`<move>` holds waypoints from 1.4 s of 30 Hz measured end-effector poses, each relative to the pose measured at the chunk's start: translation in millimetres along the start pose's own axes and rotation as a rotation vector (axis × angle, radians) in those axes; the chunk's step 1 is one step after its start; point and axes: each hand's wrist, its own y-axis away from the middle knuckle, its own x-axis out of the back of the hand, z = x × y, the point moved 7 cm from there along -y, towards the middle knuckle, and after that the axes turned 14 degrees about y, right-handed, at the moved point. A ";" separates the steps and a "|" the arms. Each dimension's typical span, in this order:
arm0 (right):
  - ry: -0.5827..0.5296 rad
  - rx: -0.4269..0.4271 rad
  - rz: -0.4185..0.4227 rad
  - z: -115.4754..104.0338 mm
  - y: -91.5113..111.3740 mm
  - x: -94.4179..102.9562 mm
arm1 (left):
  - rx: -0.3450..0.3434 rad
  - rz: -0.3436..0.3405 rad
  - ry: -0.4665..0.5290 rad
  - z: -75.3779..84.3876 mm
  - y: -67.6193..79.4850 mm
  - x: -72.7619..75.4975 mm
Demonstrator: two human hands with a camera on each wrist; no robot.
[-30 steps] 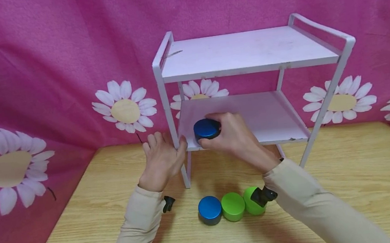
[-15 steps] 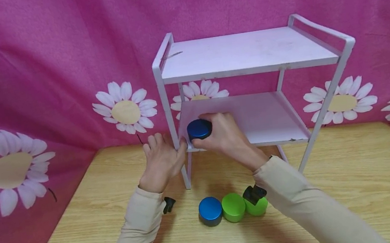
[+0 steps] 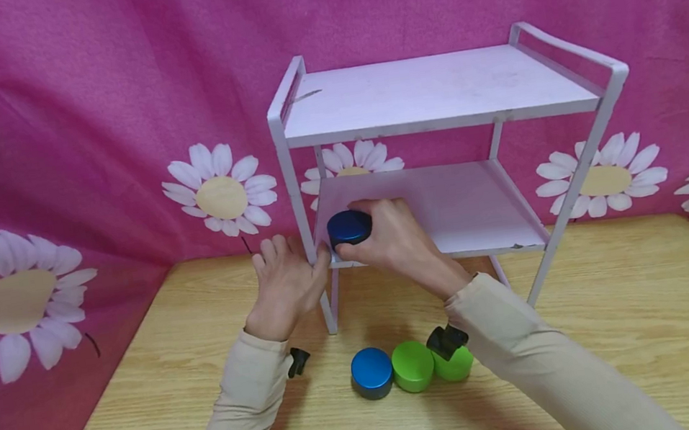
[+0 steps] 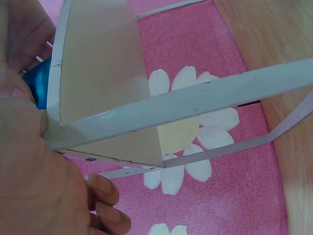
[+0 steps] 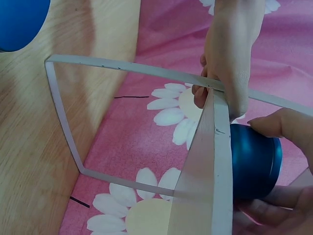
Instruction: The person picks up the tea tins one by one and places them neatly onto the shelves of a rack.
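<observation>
My right hand (image 3: 398, 237) grips a short, round blue canister (image 3: 348, 227) at the front left corner of the middle shelf (image 3: 467, 206). In the right wrist view the canister (image 5: 254, 161) sits with its base against the shelf board, thumb on one side and fingers on the other. My left hand (image 3: 282, 285) holds the front left leg of the white two-tier rack (image 3: 433, 91), thumb inside and fingers outside. From the left wrist view, only a sliver of the blue canister (image 4: 39, 83) shows behind the rack's edge.
On the wooden table (image 3: 177, 382) in front of the rack, a second blue canister (image 3: 371, 369), a green canister (image 3: 413, 366) and another green canister (image 3: 456, 366) stand in a row. A pink flowered cloth (image 3: 106, 94) hangs behind the rack.
My right hand has slid left along the middle shelf with the blue canister, toward the left leg, mostly in the first half second. The left hand stays on the leg.
</observation>
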 end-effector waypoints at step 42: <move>-0.026 -0.014 -0.057 9.3 7.4 8.3 | 0.032 -0.022 0.030 -0.6 1.1 -1.0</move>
